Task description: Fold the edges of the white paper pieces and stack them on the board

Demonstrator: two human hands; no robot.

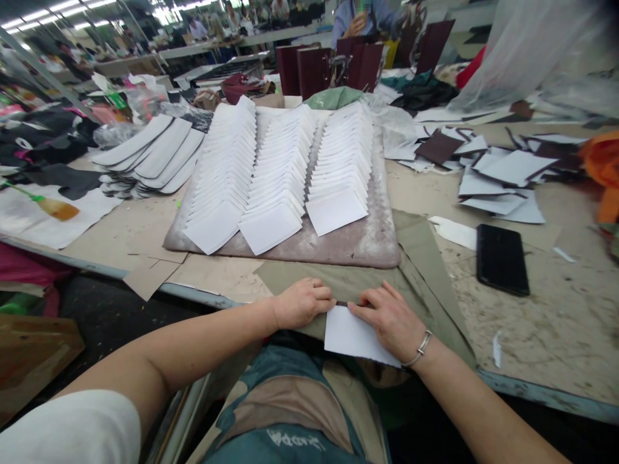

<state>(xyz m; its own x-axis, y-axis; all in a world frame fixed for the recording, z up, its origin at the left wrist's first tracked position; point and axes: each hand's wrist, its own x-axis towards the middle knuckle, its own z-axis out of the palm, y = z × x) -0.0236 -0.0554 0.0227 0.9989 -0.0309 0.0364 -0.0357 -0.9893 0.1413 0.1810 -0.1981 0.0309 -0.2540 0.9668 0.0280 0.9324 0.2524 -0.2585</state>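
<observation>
In the head view, the white piece (355, 340) lies on the green cloth (425, 254) at the table's (556, 341) near edge. The left hand (305, 303), fingers curled, pinches its upper left corner; the right hand (394, 323) grips farther along the dark strip (342, 303) between thumb and forefinger. This looks like edge-folding: best keep the strip taut, press evenly from corner to corner, and avoid creasing the sheet beneath the palm.

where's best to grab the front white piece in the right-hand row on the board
Pinch the front white piece midway along its near edge, probably coming from the person's side: that edge lies uncovered over the dusty board, while other pieces overlap behind.
</observation>
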